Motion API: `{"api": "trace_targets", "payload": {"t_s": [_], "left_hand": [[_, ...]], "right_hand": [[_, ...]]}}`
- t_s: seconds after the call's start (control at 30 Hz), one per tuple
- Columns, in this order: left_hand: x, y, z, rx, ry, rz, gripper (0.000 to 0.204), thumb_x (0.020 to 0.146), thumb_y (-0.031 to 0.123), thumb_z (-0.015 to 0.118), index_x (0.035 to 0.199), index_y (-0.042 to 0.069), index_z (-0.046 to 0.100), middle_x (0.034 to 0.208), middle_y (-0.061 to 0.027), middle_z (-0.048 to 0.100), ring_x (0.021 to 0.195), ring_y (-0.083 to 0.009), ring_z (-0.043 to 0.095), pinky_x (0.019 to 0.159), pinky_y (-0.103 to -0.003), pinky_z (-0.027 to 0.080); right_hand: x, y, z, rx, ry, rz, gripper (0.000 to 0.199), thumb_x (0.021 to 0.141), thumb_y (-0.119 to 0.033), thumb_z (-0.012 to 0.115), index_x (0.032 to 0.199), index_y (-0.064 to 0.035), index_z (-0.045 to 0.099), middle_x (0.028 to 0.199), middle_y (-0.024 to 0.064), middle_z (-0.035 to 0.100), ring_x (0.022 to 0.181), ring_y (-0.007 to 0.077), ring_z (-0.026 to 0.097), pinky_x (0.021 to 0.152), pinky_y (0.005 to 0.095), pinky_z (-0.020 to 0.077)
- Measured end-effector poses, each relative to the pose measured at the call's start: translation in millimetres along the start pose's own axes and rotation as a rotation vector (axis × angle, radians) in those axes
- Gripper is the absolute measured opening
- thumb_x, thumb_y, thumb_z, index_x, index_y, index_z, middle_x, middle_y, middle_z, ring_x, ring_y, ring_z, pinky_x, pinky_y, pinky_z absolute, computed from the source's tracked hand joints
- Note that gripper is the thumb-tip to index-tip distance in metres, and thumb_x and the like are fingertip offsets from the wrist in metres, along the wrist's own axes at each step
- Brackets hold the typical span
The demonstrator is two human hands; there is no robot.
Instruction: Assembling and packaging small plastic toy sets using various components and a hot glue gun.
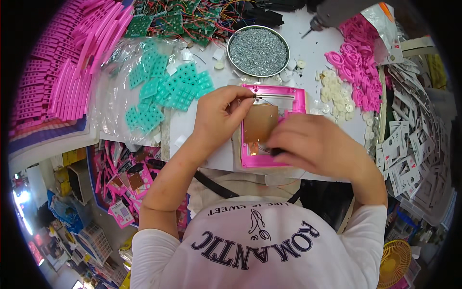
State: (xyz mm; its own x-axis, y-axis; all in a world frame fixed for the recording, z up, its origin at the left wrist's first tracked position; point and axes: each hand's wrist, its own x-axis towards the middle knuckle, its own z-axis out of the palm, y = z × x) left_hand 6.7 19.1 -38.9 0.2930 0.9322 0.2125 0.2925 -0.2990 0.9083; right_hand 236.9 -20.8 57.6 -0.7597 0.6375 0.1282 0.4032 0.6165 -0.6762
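Observation:
A pink plastic casing (pixel 299 100) lies open in front of me on the work surface. Inside it sits a brown circuit board (pixel 261 126), with thin wires near its upper edge. My left hand (pixel 222 114) is at the casing's upper left, thumb and forefinger pinched on a small dark part with a wire (pixel 255 96). Over the casing's lower right is my right hand (pixel 310 144), smeared by motion. Something dark shows under its fingertips, too blurred to name. A small copper-coloured piece (pixel 253 148) lies in the casing's lower left corner.
Beyond the casing stands a round tin of small screws (pixel 259 50). Teal rubber keypads (pixel 178 86) lie left, stacked pink shells (pixel 70 91) farther left. Green circuit boards (pixel 168 24) are at the back. Cream buttons (pixel 334 91), pink parts (pixel 358 72) and a dark power screwdriver (pixel 332 19) are right.

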Motion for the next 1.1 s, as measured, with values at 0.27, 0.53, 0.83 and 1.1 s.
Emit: {"api": "trace_targets", "payload": {"t_s": [0.27, 0.53, 0.83, 1.1], "left_hand": [[3.0, -10.5, 0.6, -0.041, -0.014, -0.014, 0.016, 0.086, 0.009, 0.075, 0.1, 0.002, 0.073, 0.079, -0.0078, 0.07, 0.061, -0.012, 0.059, 0.057, -0.027, 0.047], [16.0, 10.7, -11.1, 0.097, -0.266, 0.107, 0.013, 0.088, 0.006, 0.071, 0.1, 0.001, 0.073, 0.079, -0.0065, 0.07, 0.064, -0.0119, 0.062, 0.059, -0.026, 0.048], [36.4, 17.0, -13.2, 0.197, -0.388, 0.247, 0.01, 0.083, 0.009, 0.075, 0.091, 0.004, 0.07, 0.076, -0.0097, 0.067, 0.065, -0.0232, 0.065, 0.059, -0.032, 0.05], [55.2, 23.4, -18.4, 0.287, -0.575, 0.338, 0.01, 0.079, 0.008, 0.073, 0.084, 0.005, 0.065, 0.078, -0.0111, 0.065, 0.072, -0.034, 0.063, 0.064, -0.042, 0.049]], "right_hand": [[16.9, 28.0, 10.9, -0.029, 0.169, -0.005, 0.038, 0.076, -0.019, 0.079, 0.111, -0.0073, 0.071, 0.105, 0.0098, 0.07, 0.1, 0.0329, 0.063, 0.09, 0.0419, 0.0524], [-23.3, 39.9, 33.4, -0.21, 0.343, 0.225, 0.057, 0.071, -0.008, 0.08, 0.125, -0.0058, 0.062, 0.117, 0.0136, 0.066, 0.105, 0.0352, 0.061, 0.092, 0.0429, 0.0514], [-15.5, 44.6, 27.4, -0.136, 0.307, 0.143, 0.056, 0.067, -0.002, 0.082, 0.119, -0.0023, 0.061, 0.105, 0.0136, 0.067, 0.094, 0.0345, 0.064, 0.08, 0.0413, 0.0548], [-12.2, 43.2, 24.3, -0.126, 0.256, 0.173, 0.056, 0.065, -0.002, 0.082, 0.118, -0.0031, 0.062, 0.104, 0.0122, 0.067, 0.094, 0.034, 0.064, 0.08, 0.0419, 0.0544]]}}
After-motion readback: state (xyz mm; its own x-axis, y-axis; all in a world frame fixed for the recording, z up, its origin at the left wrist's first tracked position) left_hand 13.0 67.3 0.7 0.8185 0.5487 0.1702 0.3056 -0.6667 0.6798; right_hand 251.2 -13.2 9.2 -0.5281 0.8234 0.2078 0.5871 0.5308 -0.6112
